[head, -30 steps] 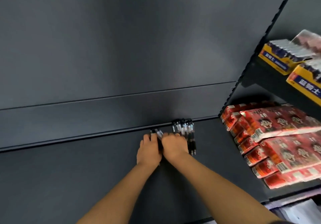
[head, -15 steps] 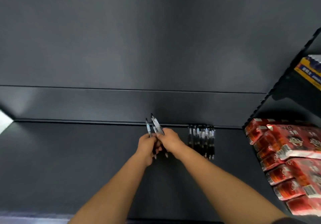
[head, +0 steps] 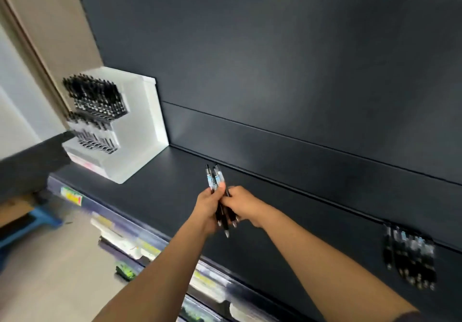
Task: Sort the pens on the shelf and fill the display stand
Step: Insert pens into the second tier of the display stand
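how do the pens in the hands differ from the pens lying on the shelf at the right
The held pens are a small bunch gripped by the left hand and right hand; the loose pens are a larger group. The held pens are up off the shelf; the loose pens lie flat on it. Both look black with pale labels.

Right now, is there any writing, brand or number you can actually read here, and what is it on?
Nothing here reads clearly.
Held pens: pale barrel labels, too small.
Loose pens on the shelf: blurred.
Display stand: pinkish front strip, blurred.
Shelf-edge tags: coloured, blurred.
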Demonstrator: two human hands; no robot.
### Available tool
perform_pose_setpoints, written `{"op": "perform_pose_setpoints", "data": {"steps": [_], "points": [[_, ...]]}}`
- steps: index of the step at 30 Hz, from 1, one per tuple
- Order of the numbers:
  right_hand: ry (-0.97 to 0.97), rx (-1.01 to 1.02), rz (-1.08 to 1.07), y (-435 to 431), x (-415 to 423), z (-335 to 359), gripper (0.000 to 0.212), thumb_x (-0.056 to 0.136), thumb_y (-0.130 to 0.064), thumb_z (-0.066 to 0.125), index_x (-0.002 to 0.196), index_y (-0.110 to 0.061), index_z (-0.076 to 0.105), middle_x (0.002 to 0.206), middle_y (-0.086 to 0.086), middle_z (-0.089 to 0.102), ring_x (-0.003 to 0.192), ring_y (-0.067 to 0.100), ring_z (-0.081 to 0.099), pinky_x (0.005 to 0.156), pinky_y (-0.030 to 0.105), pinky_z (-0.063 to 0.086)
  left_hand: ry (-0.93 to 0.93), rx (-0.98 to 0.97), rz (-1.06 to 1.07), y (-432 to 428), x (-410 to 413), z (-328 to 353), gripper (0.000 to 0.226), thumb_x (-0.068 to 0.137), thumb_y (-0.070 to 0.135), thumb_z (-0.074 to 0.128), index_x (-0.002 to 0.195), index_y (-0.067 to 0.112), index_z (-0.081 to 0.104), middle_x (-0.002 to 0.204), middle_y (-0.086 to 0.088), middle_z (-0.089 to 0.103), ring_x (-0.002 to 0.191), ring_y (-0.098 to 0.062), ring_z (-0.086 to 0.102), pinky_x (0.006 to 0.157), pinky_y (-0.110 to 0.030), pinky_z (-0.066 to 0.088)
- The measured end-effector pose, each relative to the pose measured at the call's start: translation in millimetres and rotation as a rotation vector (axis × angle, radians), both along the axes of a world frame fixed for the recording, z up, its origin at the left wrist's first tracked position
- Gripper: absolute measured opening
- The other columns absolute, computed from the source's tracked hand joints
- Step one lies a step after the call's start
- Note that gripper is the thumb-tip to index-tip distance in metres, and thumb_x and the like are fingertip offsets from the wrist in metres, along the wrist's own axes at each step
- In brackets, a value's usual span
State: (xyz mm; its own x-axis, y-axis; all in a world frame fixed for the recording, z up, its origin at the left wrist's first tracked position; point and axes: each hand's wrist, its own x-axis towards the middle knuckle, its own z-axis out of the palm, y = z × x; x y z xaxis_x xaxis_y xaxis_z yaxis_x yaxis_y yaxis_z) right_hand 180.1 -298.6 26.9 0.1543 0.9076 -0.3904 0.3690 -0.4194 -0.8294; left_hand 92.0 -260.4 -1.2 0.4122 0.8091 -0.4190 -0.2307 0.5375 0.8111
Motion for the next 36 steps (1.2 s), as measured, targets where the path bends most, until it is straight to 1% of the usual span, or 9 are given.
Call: {"op": "perform_pose_setpoints", "data": {"steps": [5, 8, 11, 15, 17, 20, 26, 31, 36], "points": [[-0.137, -0.079, 0.201, 70, -118, 5, 0.026, 0.092, -0.019, 0.048, 0.116, -0.014, 0.059, 0.109, 0.015, 0.067, 0.094, 0.026, 0.066, 0.082, 0.043, 0.057, 0.091, 0.164, 0.149, 59, -121, 0, 0.019, 0.096, 0.021, 0.049, 0.090, 0.005, 0.057, 0.081, -0.014, 0.060, 0.073, -0.025, 0.060, 0.064, -0.034, 0.051], [-0.313, -0.042, 0.356, 105, -172, 16, 0.009, 0.086, -0.029, 0.058, 0.090, -0.025, 0.064, 0.089, 0.006, 0.068, 0.079, 0.020, 0.062, 0.070, 0.034, 0.056, 0.200, 0.296, 0.213, 90, -188, 6, 0.020, 0.096, 0.022, 0.051, 0.079, 0.010, 0.055, 0.070, -0.008, 0.060, 0.062, -0.018, 0.059, 0.058, -0.030, 0.049], [-0.478, 0.044, 0.300, 135, -211, 27, 0.026, 0.080, -0.038, 0.057, 0.064, -0.018, 0.058, 0.069, 0.001, 0.060, 0.070, 0.022, 0.059, 0.059, 0.026, 0.044, 0.240, 0.380, 0.268, 116, -244, 13, 0.019, 0.096, 0.021, 0.051, 0.080, 0.011, 0.051, 0.064, -0.005, 0.065, 0.058, -0.019, 0.062, 0.060, -0.034, 0.054], [-0.176, 0.301, 0.046, 174, -261, 34, 0.019, 0.085, -0.016, 0.051, 0.097, -0.013, 0.066, 0.092, 0.004, 0.063, 0.090, 0.030, 0.065, 0.076, 0.038, 0.054, 0.256, 0.489, 0.226, 141, -300, 18, 0.016, 0.095, 0.020, 0.052, 0.086, 0.007, 0.050, 0.061, -0.002, 0.064, 0.054, -0.018, 0.060, 0.058, -0.033, 0.053], [-0.065, 0.350, 0.059, 190, -280, 39, 0.027, 0.088, -0.008, 0.047, 0.109, -0.012, 0.063, 0.097, 0.007, 0.061, 0.090, 0.031, 0.064, 0.069, 0.035, 0.051, 0.264, 0.512, 0.170, 150, -316, 19, 0.015, 0.095, 0.018, 0.052, 0.089, 0.005, 0.052, 0.060, -0.001, 0.063, 0.051, -0.015, 0.058, 0.051, -0.027, 0.049], [-0.104, 0.419, 0.150, 215, -301, 35, 0.013, 0.086, -0.004, 0.048, 0.084, 0.002, 0.059, 0.083, 0.022, 0.062, 0.076, 0.037, 0.060, 0.059, 0.040, 0.049, 0.301, 0.530, 0.176, 167, -336, 18, 0.011, 0.095, 0.014, 0.051, 0.087, 0.008, 0.055, 0.058, 0.000, 0.064, 0.048, -0.011, 0.058, 0.049, -0.022, 0.048], [0.153, 0.465, 0.074, 261, -311, 36, 0.018, 0.092, -0.019, 0.057, 0.074, -0.016, 0.059, 0.062, 0.001, 0.056, 0.055, 0.015, 0.055, 0.043, 0.023, 0.040, 0.406, 0.550, 0.177, 215, -356, 22, 0.016, 0.090, 0.017, 0.060, 0.077, 0.009, 0.055, 0.059, -0.002, 0.066, 0.049, -0.017, 0.059, 0.054, -0.029, 0.049], [0.100, 0.513, 0.094, 310, -303, 53, 0.011, 0.092, -0.012, 0.058, 0.082, -0.007, 0.062, 0.065, 0.004, 0.060, 0.055, 0.015, 0.058, 0.044, 0.021, 0.047, 0.429, 0.541, 0.202, 262, -351, 34, 0.015, 0.090, 0.019, 0.058, 0.081, 0.007, 0.057, 0.070, -0.003, 0.071, 0.059, -0.016, 0.066, 0.057, -0.027, 0.055], [-0.126, 0.670, -0.012, 353, -287, 65, 0.009, 0.095, -0.014, 0.052, 0.089, -0.014, 0.059, 0.077, 0.007, 0.065, 0.072, 0.026, 0.068, 0.066, 0.044, 0.058, 0.456, 0.554, 0.337, 306, -348, 41, 0.011, 0.096, 0.018, 0.050, 0.087, 0.015, 0.057, 0.079, 0.003, 0.069, 0.072, -0.009, 0.066, 0.065, -0.021, 0.048]]}}
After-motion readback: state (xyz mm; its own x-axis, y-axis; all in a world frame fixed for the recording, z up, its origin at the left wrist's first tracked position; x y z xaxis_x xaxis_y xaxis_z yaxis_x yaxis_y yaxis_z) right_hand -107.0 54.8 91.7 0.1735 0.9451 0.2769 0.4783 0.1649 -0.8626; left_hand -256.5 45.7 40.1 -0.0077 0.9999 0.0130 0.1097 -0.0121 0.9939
